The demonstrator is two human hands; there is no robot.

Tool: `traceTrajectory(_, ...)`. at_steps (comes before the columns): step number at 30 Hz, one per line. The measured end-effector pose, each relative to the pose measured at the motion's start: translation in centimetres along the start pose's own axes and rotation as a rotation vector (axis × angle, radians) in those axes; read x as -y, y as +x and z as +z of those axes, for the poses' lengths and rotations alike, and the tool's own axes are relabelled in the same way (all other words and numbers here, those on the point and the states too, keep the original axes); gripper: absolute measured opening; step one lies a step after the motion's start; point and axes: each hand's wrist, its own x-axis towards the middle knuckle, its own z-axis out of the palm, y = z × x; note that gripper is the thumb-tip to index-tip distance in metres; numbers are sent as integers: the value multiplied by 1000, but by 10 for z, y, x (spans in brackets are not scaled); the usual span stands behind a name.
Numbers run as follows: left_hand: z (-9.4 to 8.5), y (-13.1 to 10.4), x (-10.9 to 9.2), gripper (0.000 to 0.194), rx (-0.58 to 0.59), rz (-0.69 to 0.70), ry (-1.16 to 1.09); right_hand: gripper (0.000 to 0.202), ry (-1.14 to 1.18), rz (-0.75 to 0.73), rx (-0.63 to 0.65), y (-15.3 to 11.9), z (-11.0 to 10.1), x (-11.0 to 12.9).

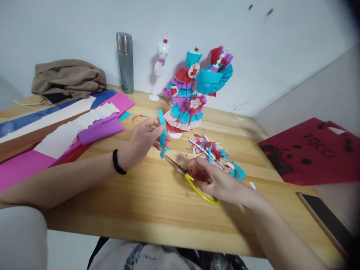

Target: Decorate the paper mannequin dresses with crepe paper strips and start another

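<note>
My left hand pinches a narrow strip of blue crepe paper and holds it upright above the wooden table. My right hand grips yellow-handled scissors that lie low over the table, blade tips pointing at the strip's lower end. Just beyond my hands stand small mannequins dressed in blue, red and purple paper ruffles, and one bare white mannequin. A pile of paper scraps lies beside my right hand.
Sheets of pink, purple, white and blue crepe paper spread over the left of the table. A steel flask and a folded brown cloth stand at the back by the wall. A red bag and a phone lie on the right.
</note>
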Motion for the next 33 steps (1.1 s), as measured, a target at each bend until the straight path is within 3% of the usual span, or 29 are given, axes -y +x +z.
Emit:
traceTrajectory(4,4,1,-6,16,28,20,-44,48,469,-183,-97,5,-1,2)
traceTrajectory(6,9,1,-7,15,52,23,-57,38,647,-249,-291,13,2,14)
traceTrajectory(8,16,1,-5,15,83,35,-55,29,678,-250,-516,25,5,28)
traceTrajectory(12,28,2,3,13,156,67,-12,34,562,-244,-704,46,-2,49)
traceTrajectory(18,35,2,13,16,266,124,23,44,506,-267,-666,65,-10,55)
traceTrajectory(27,25,-4,20,17,397,98,153,48,587,-233,-639,68,-8,54)
traceTrajectory(33,23,-7,23,14,430,2,222,48,565,-214,-564,69,-3,53)
